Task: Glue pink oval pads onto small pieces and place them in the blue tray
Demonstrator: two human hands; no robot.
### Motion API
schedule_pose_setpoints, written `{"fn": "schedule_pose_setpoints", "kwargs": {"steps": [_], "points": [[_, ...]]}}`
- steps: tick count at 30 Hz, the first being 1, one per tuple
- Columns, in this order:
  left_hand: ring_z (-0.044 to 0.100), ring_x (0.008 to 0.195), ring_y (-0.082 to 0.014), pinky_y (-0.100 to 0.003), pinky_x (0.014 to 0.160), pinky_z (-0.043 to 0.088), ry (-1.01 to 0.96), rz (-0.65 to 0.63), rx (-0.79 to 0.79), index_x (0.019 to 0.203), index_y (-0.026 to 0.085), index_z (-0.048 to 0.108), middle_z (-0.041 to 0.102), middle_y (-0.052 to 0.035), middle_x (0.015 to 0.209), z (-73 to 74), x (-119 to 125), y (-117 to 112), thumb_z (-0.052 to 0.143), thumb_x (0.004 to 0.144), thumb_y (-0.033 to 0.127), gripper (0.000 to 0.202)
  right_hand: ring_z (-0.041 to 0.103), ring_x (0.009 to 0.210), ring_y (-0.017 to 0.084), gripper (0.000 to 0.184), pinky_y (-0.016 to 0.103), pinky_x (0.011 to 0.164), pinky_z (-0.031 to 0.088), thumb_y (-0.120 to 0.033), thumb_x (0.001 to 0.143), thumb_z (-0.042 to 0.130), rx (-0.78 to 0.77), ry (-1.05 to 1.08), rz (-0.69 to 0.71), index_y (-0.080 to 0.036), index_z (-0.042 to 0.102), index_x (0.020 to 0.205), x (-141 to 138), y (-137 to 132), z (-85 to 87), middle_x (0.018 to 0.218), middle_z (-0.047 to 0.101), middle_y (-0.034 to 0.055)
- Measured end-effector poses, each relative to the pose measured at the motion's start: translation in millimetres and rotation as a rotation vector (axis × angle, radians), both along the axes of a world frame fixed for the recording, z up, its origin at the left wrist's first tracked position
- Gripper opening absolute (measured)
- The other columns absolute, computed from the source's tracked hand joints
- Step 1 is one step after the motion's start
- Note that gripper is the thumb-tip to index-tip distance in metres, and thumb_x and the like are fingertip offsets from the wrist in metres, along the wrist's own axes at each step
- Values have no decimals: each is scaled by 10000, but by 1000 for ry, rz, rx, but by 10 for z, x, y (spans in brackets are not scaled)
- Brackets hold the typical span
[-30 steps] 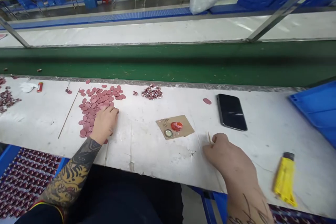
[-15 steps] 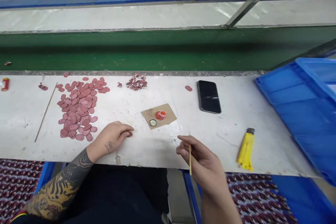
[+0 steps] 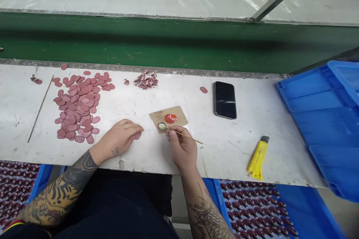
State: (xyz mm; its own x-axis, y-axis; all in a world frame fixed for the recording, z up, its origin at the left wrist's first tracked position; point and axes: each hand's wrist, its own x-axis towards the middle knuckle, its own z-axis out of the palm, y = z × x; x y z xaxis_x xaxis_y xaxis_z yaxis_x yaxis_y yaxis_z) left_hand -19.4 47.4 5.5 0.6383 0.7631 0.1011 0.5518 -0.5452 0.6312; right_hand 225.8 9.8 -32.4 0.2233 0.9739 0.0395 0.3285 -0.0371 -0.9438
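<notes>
Thin wooden stick (image 3: 189,137) is pinched between the fingers of the right hand (image 3: 182,147), lower middle, right up by a bottle cap (image 3: 162,126) on a cardboard scrap (image 3: 182,119) with a red blob (image 3: 171,118). Left hand (image 3: 116,138) just lies loose on the white bench (image 3: 224,157), fingertips beside a pink oval disc (image 3: 137,135), with a big pile of discs (image 3: 75,108) off to the left.

The right hand (image 3: 182,147) pinches a thin wooden stick (image 3: 189,137) just beside a gold metal bottle cap (image 3: 162,127) on a square of brown cardboard (image 3: 179,116), near a glossy red blob (image 3: 171,118). The left hand (image 3: 116,138) rests on the white table (image 3: 224,153), just beside a pink oval disc (image 3: 137,135).
</notes>
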Motion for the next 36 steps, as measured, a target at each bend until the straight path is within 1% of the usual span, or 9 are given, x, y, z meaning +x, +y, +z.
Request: {"fn": "schedule_pose_setpoints", "kwargs": {"steps": [3, 5, 8, 11, 15, 19, 23, 30, 36], "points": [[603, 1039, -200, -361, 925, 498, 42, -84, -11, 1211, 251, 648, 729, -11, 998, -32, -2, 111, 434, 921, 45, 415, 676, 812, 196, 246, 331, 752, 542, -417, 955, 551, -10, -82, -16, -206, 673, 996, 2, 10, -1, 895, 723, 49], [597, 1038, -205, -351, 891, 498, 68, -113, -4, 1140, 280, 688, 739, 5, 995, -40, 11, 160, 481, 945, 106, 333, 680, 789, 196, 246, 323, 732, 540, -412, 956, 544, -6, -134, -49, -208, 676, 988, 0, 16, 26, 893, 733, 51], [588, 1048, -212, -353, 908, 478, 83, -77, 16, 1030, 277, 709, 748, 9, 1003, -28, 64, 145, 578, 960, 258, 149, 683, 779, 199, 250, 324, 723, 536, -404, 959, 528, 24, -234, -83, -209, 684, 974, -11, 27, 65, 939, 747, 63], [597, 1018, -214, -371, 903, 463, 103, -32, 50, 966, 258, 698, 735, -4, 944, -17, 129, 31, 584, 966, 338, 139, 684, 749, 204, 261, 327, 701, 533, -409, 960, 516, 21, -304, -75, -212, 687, 969, -25, 33, 84, 927, 754, 66], [599, 1041, -247, -405, 875, 480, 105, 2, 95, 1057, 242, 669, 703, -50, 1020, -41, 174, -148, 609, 944, 336, 159, 690, 747, 210, 268, 330, 701, 527, -402, 963, 504, -5, -344, -51, -206, 686, 970, -41, 38, 95, 918, 760, 69], [584, 1097, -277, -446, 939, 486, 77, 95, 115, 1146, 220, 642, 675, -79, 1149, -81, 199, -235, 598, 931, 303, 234, 696, 795, 220, 266, 338, 750, 528, -391, 963, 502, -21, -386, -37, -199, 687, 968, -53, 51, 103, 956, 762, 76], [563, 1120, -277, -450, 911, 482, 110, 132, 141, 1100, 207, 666, 661, -90, 1159, -94, 246, -252, 575, 940, 287, 201, 699, 841, 233, 269, 346, 779, 531, -389, 967, 491, -39, -400, -22, -204, 686, 960, -62, 61, 106, 970, 764, 82], [545, 1106, -269, -433, 855, 457, 155, 111, 171, 999, 238, 696, 650, -68, 1146, -76, 276, -239, 531, 975, 316, 184, 699, 843, 240, 277, 351, 782, 532, -402, 964, 497, -37, -427, -26, -204, 691, 964, -67, 67, 108, 948, 762, 82], [537, 1144, -282, -440, 868, 455, 155, 114, 141, 995, 228, 683, 638, -75, 1185, -73, 263, -282, 574, 953, 329, 154, 700, 769, 212, 251, 329, 717, 544, -403, 972, 511, 16, -344, -41, -215, 678, 965, -73, -94, 147, 888, 749, 63]]}}
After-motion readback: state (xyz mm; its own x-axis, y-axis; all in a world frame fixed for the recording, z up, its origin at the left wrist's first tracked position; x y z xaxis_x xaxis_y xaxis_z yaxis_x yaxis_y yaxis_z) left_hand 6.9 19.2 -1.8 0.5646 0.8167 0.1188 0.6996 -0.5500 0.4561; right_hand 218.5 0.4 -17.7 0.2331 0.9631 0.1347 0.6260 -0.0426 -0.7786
